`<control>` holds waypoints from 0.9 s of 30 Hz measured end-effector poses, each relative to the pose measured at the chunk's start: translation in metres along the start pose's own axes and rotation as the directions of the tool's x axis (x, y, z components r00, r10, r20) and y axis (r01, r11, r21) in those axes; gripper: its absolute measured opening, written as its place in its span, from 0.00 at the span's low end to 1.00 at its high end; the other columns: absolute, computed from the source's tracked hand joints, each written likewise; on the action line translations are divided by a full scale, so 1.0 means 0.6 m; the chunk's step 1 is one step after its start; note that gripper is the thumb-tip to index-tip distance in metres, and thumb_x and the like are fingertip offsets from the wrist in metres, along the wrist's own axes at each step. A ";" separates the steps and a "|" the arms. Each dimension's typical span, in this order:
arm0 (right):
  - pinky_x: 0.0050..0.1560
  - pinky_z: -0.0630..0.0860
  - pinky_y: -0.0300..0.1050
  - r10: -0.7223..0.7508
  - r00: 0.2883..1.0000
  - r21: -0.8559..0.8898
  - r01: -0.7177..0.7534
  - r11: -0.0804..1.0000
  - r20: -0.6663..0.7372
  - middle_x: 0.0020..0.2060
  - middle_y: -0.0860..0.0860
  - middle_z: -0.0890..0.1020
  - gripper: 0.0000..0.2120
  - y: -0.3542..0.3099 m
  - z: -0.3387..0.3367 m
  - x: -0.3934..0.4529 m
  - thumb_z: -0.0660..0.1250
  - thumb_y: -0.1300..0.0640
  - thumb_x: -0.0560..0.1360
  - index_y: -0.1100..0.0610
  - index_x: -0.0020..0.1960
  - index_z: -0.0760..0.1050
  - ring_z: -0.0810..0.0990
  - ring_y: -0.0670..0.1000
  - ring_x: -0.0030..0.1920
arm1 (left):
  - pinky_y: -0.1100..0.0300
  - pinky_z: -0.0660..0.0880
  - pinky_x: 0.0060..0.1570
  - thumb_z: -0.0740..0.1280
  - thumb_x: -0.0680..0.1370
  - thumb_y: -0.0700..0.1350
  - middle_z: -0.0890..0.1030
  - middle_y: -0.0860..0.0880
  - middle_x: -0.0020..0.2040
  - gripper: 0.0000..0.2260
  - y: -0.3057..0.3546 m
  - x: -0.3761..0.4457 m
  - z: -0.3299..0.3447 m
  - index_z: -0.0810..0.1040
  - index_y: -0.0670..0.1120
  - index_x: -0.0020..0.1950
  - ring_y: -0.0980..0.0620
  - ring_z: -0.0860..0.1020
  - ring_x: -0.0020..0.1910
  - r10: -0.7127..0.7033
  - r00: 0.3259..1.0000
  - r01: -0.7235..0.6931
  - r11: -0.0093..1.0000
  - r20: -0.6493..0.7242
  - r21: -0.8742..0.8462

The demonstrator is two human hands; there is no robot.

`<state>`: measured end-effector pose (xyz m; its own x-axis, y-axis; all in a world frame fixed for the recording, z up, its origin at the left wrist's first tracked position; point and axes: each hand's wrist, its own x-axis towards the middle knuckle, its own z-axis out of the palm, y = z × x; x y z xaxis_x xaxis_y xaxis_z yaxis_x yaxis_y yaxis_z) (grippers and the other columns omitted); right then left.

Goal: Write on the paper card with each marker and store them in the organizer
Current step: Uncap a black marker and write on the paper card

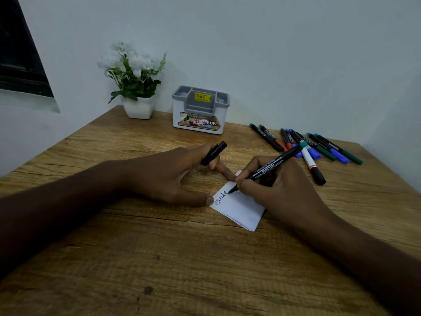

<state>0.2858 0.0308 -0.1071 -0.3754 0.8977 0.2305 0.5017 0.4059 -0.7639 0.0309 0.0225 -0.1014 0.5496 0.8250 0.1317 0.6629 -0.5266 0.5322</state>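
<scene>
A white paper card lies on the wooden table, with black handwriting along its left edge. My right hand grips an uncapped black marker, its tip touching the card. My left hand holds the black cap between its fingers, while its thumb and a fingertip press on the card's edge. The grey and white organizer stands at the back of the table by the wall. Several capped markers in black, red, blue and green lie in a loose row at the right.
A white pot of artificial white flowers stands left of the organizer. Pale walls close in behind the table and on the right. A dark window frame shows at the upper left.
</scene>
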 end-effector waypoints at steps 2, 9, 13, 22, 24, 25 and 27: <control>0.35 0.77 0.33 0.005 1.000 -0.002 -0.005 1.000 -0.003 0.40 0.41 0.87 0.02 0.001 0.000 0.000 0.75 0.52 0.74 0.47 0.42 0.85 0.83 0.41 0.42 | 0.80 0.66 0.53 0.77 0.77 0.55 0.71 0.75 0.59 0.24 -0.001 0.001 0.000 0.69 0.53 0.66 0.71 0.71 0.62 -0.002 1.000 0.002 1.000 -0.002 0.000; 0.37 0.78 0.36 0.035 0.999 0.000 -0.035 0.999 -0.009 0.41 0.45 0.88 0.02 0.001 0.000 0.002 0.75 0.50 0.74 0.47 0.44 0.85 0.84 0.43 0.42 | 0.78 0.68 0.54 0.76 0.77 0.56 0.73 0.70 0.59 0.20 -0.001 0.002 0.000 0.70 0.56 0.62 0.67 0.73 0.63 -0.009 1.000 0.009 1.000 -0.006 0.010; 0.36 0.77 0.35 0.030 0.999 0.010 -0.030 0.999 -0.021 0.40 0.44 0.88 0.02 0.000 0.000 0.001 0.76 0.52 0.75 0.48 0.43 0.86 0.84 0.41 0.40 | 0.71 0.71 0.57 0.76 0.77 0.56 0.74 0.68 0.60 0.19 0.000 0.003 0.000 0.69 0.60 0.59 0.65 0.73 0.63 -0.020 1.000 0.020 1.000 0.003 0.021; 0.38 0.80 0.40 0.050 0.998 0.021 -0.050 0.999 -0.027 0.40 0.46 0.88 0.02 0.001 -0.001 0.001 0.76 0.52 0.75 0.48 0.44 0.86 0.83 0.43 0.40 | 0.80 0.67 0.53 0.76 0.77 0.56 0.71 0.74 0.60 0.25 0.001 -0.002 0.000 0.69 0.51 0.68 0.72 0.71 0.62 -0.006 1.000 0.006 1.000 -0.001 0.004; 0.38 0.80 0.39 0.058 0.998 0.024 -0.058 0.998 -0.031 0.40 0.45 0.88 0.02 0.000 -0.002 0.001 0.76 0.51 0.75 0.48 0.44 0.86 0.84 0.42 0.40 | 0.81 0.66 0.53 0.76 0.77 0.56 0.71 0.76 0.58 0.23 0.001 -0.001 0.000 0.69 0.54 0.65 0.73 0.71 0.61 -0.008 1.000 0.008 1.000 -0.001 0.017; 0.38 0.79 0.38 0.057 0.998 0.020 -0.057 0.998 -0.029 0.40 0.45 0.88 0.02 0.000 -0.002 0.002 0.76 0.51 0.75 0.48 0.44 0.86 0.83 0.41 0.40 | 0.81 0.66 0.52 0.76 0.77 0.56 0.71 0.77 0.58 0.22 0.001 -0.001 0.000 0.69 0.54 0.64 0.73 0.71 0.61 -0.011 1.000 0.011 1.000 -0.003 0.019; 0.38 0.80 0.38 0.058 0.998 0.014 -0.058 0.998 -0.034 0.40 0.45 0.88 0.02 -0.001 -0.002 0.001 0.76 0.51 0.75 0.48 0.44 0.86 0.84 0.41 0.40 | 0.81 0.66 0.53 0.76 0.77 0.56 0.71 0.77 0.58 0.22 0.002 0.000 0.000 0.69 0.55 0.64 0.73 0.71 0.62 -0.014 1.000 0.014 1.000 -0.004 0.017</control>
<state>0.2862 0.0316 -0.1060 -0.3188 0.9252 0.2061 0.5113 0.3509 -0.7845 0.0316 0.0218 -0.1011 0.5383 0.8331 0.1272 0.6791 -0.5182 0.5200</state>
